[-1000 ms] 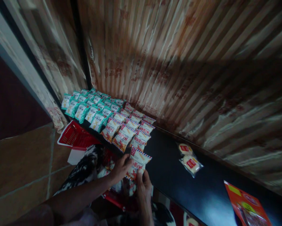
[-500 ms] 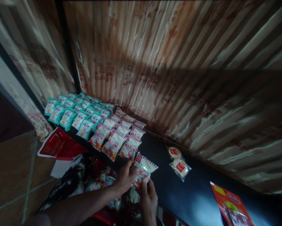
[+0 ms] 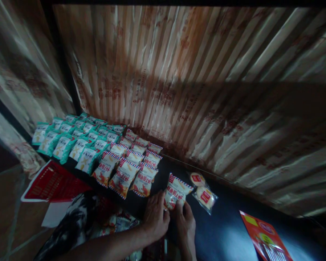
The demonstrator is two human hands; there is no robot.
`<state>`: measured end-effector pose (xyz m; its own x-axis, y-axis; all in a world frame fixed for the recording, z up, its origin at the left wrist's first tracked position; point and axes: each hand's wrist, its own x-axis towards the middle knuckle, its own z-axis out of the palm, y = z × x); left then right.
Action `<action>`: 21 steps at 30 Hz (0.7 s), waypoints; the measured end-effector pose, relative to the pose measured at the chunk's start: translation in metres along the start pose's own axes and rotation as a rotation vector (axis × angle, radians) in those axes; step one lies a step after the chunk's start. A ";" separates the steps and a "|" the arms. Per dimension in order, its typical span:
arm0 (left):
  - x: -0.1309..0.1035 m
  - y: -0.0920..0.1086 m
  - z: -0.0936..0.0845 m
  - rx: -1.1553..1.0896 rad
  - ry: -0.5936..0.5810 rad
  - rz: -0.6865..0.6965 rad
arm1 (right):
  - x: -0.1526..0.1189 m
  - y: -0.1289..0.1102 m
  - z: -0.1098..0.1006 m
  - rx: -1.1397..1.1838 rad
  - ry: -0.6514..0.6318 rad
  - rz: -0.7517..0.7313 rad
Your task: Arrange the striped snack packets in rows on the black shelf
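A small white and red snack bag (image 3: 178,194) with a striped top edge is between my hands, over the black shelf. My left hand (image 3: 155,216) is at its lower left edge, fingers close together and pressed to the bag. At the bottom edge, my right hand (image 3: 186,222) grips it with thumb and fingers. Similar red and white bags (image 3: 124,176) lie in overlapping rows to the left. Beyond them are rows of teal and white bags (image 3: 86,160). Two round wafers in clear wrappers (image 3: 205,197) lie just right of the held bag.
An orange packet (image 3: 263,233) lies on the black shelf (image 3: 225,224) at the right. Printed, pleated sheeting (image 3: 163,72) rises behind. A red printed bag (image 3: 55,181) is at the left below the shelf. More snack packs (image 3: 119,223) sit beneath my left forearm.
My hands and the held snack bag have moved right, away from the rows and closer to the wrapped wafers. My left hand has slid from the bag's upper left to its lower left edge.
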<state>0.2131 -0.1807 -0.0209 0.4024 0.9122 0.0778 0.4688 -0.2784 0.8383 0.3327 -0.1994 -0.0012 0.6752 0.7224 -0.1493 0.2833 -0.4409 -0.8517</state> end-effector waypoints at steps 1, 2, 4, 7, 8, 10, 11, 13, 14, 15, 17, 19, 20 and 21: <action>0.004 0.002 0.000 0.007 -0.020 -0.005 | 0.004 -0.001 0.001 -0.002 0.011 -0.010; 0.008 0.004 -0.001 0.008 -0.039 -0.006 | 0.008 -0.001 0.003 -0.002 0.023 -0.020; 0.017 0.010 -0.003 0.002 -0.074 -0.002 | 0.015 -0.001 0.007 -0.002 0.054 -0.043; 0.028 0.016 -0.005 0.009 -0.079 -0.017 | 0.023 0.002 0.011 -0.011 0.080 -0.080; 0.031 0.017 -0.005 0.012 -0.066 -0.026 | 0.024 0.004 0.012 -0.028 0.081 -0.083; 0.033 0.015 -0.003 0.012 -0.050 -0.039 | 0.024 0.005 0.011 -0.090 0.071 -0.069; 0.032 0.013 -0.001 0.009 -0.054 -0.041 | 0.023 0.006 0.010 -0.128 0.060 -0.055; 0.031 0.009 0.003 0.001 -0.064 -0.031 | 0.020 0.007 0.008 -0.179 0.044 -0.031; 0.029 0.007 0.005 -0.003 -0.064 -0.024 | 0.018 0.008 0.008 -0.184 0.043 -0.025; 0.029 0.005 0.006 -0.005 -0.060 -0.019 | 0.017 0.008 0.008 -0.179 0.043 -0.024; 0.028 0.004 0.009 -0.003 -0.052 -0.023 | 0.016 0.009 0.008 -0.166 0.049 -0.024; 0.030 0.006 0.008 -0.002 -0.051 -0.042 | 0.018 0.009 0.009 -0.172 0.051 -0.024; 0.032 0.007 0.007 -0.005 -0.048 -0.050 | 0.019 0.008 0.010 -0.182 0.050 -0.021; 0.033 0.009 0.006 -0.010 -0.046 -0.058 | 0.021 0.008 0.011 -0.191 0.052 -0.018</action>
<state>0.2356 -0.1546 -0.0134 0.4104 0.9119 0.0040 0.4846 -0.2218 0.8461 0.3416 -0.1819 -0.0162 0.7017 0.7047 -0.1046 0.4165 -0.5250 -0.7422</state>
